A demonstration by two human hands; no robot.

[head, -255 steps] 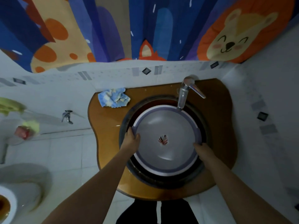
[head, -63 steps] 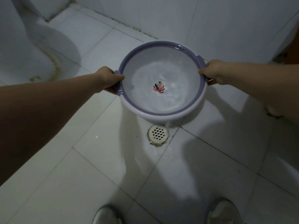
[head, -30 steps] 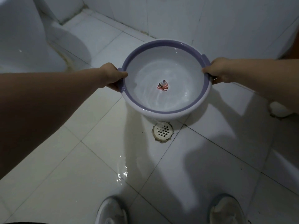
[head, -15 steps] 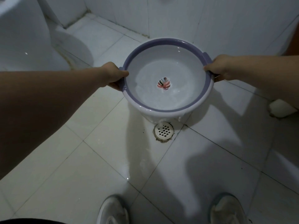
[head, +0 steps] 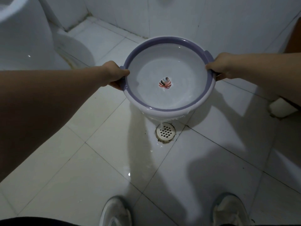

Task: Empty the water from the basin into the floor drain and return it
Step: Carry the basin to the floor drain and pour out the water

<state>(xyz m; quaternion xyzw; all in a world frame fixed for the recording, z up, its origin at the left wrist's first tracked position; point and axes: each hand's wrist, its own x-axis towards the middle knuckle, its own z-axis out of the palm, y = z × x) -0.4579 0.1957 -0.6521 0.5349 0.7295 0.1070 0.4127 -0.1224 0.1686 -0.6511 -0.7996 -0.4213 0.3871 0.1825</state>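
I hold a white basin (head: pixel 192 62) with a purple rim and a leaf print at its bottom, above the tiled floor. My left hand (head: pixel 114 75) grips the left handle and my right hand (head: pixel 223 66) grips the right handle. The basin tilts toward me, and water pools at its near side. A thin stream runs over the near rim and falls onto the round white floor drain (head: pixel 166 131) just below it.
A white toilet base (head: pixel 24 38) stands at the left. White tiled walls (head: pixel 211 17) rise behind the basin, with a brown cabinet edge (head: pixel 295 39) at the right. My two shoes (head: pixel 115 212) stand near the frame's bottom. Wet patches glint on the floor tiles (head: pixel 128 173).
The basin has tipped a little further toward me and sits slightly higher in view. Water now trickles over the near rim onto the drain. Both hands keep their hold on the handles.
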